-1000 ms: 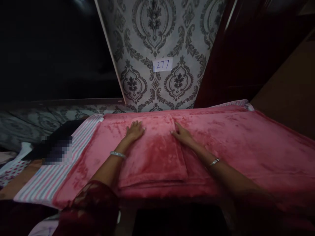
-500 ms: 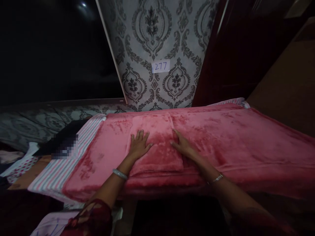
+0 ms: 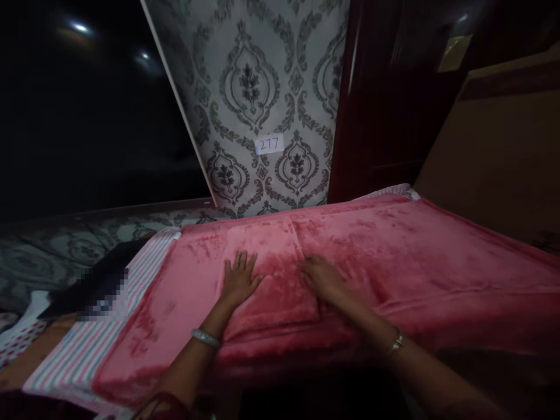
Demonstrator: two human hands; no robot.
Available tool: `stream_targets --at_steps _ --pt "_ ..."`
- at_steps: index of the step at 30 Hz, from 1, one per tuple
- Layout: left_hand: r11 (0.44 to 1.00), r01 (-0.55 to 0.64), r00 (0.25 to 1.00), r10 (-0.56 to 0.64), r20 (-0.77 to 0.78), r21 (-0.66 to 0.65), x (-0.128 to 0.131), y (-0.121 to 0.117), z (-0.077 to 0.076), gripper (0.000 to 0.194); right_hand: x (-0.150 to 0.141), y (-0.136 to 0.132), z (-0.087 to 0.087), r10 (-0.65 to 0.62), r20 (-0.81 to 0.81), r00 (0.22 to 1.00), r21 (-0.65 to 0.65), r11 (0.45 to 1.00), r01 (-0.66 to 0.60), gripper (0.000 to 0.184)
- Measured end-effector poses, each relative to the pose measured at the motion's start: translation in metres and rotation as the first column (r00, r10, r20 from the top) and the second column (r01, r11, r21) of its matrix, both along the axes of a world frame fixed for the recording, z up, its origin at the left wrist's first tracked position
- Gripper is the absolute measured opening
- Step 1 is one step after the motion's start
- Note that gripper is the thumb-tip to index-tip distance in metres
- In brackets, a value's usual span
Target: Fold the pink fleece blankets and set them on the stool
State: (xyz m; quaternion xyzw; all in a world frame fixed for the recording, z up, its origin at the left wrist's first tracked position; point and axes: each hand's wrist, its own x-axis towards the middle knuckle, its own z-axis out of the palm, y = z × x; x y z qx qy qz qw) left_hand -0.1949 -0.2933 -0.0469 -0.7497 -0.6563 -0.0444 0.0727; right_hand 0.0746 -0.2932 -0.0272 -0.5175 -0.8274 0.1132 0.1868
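Observation:
A folded pink plush cloth (image 3: 273, 291) lies on a larger spread of pink plush fabric (image 3: 406, 245) of the same kind. My left hand (image 3: 240, 280) rests flat on the left part of the folded piece, fingers spread. At its right edge, my right hand (image 3: 322, 277) is closed, its curled fingertips at the edge of the cloth. The undersides of those fingers are hidden.
Striped fabric (image 3: 109, 315) shows from under the pink spread on the left. A dark screen (image 3: 87, 116) and patterned wall with a paper label (image 3: 269, 143) stand behind. On the right are a dark red glossy panel (image 3: 385, 116) and a brown board (image 3: 494, 140).
My right hand has gone from extended fingers to curled ones at the folded cloth's right edge. My left hand stays flat on it. The camera view has tilted up and shifted right.

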Motion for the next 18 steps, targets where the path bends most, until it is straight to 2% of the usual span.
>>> stream_targets --at_steps 3,5,8,11,13,15,18 --pt "1.0 -0.004 1.0 0.004 0.0 0.029 0.0 0.001 -0.001 0.067 -0.034 0.025 0.025 0.04 0.001 0.999 0.095 0.995 -0.04 0.052" --pt "0.999 -0.006 1.0 0.005 0.001 0.039 0.0 0.0 -0.001 0.067 -0.06 0.049 0.038 0.023 0.024 0.999 0.065 0.998 -0.025 0.062" --pt "0.999 -0.017 1.0 0.017 -0.005 0.028 0.001 -0.003 -0.002 0.066 -0.089 0.088 0.048 -0.045 0.054 0.998 0.012 0.999 0.044 0.062" --pt "0.999 -0.03 1.0 0.03 0.003 -0.016 0.0 -0.005 0.002 0.066 -0.1 0.121 0.049 -0.072 0.049 0.996 0.01 0.997 0.072 0.058" --pt "0.996 -0.032 0.999 0.035 0.03 -0.083 -0.002 -0.001 0.012 0.067 -0.102 0.137 0.045 -0.07 0.054 0.996 -0.004 0.998 0.07 0.058" --pt "0.993 -0.036 0.996 0.044 0.076 -0.113 -0.003 0.011 0.029 0.059 -0.102 0.15 0.038 -0.06 0.066 0.996 -0.024 0.998 0.062 0.057" --pt "0.995 -0.084 0.988 0.091 0.124 -0.054 -0.003 0.045 0.054 0.051 -0.099 0.164 0.026 -0.042 0.085 0.996 -0.04 0.998 0.046 0.056"
